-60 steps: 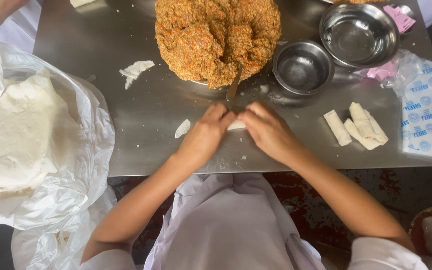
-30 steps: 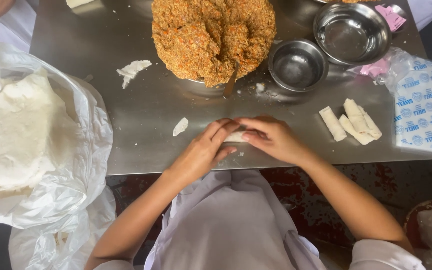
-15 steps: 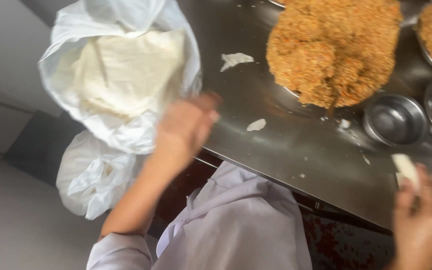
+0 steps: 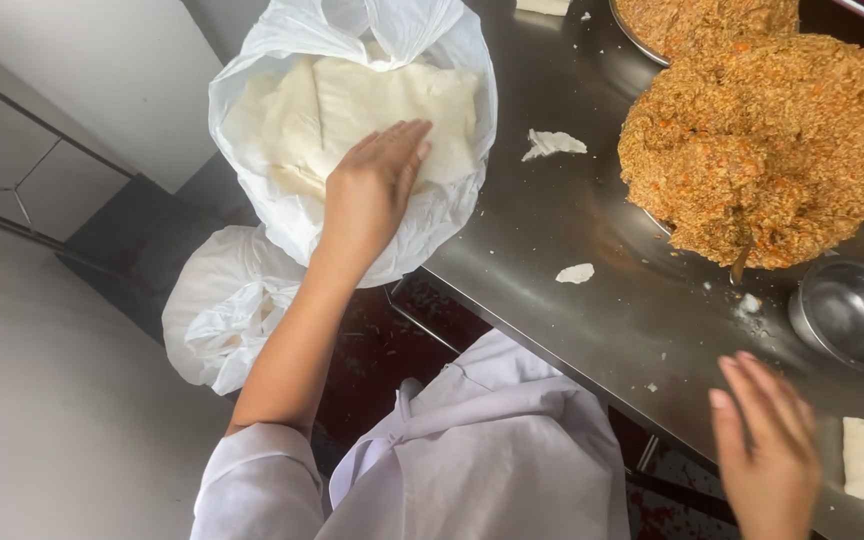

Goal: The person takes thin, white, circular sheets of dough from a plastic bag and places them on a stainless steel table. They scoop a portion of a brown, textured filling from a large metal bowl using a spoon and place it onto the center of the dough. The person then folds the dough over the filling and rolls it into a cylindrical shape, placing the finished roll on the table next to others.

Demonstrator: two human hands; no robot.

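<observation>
Head view: left hand is lying flat, fingers spread, on the stack of pale wrapper sheets inside the white plastic bag, upper left of frame. Right hand is hovering open and empty over the steel table at lower right, just left of the rolled wrappers. Orange filling mound is sitting upper right, beside a small steel bowl.

Bright, even light, soft glare on the steel table, right hand slightly motion-blurred.
</observation>
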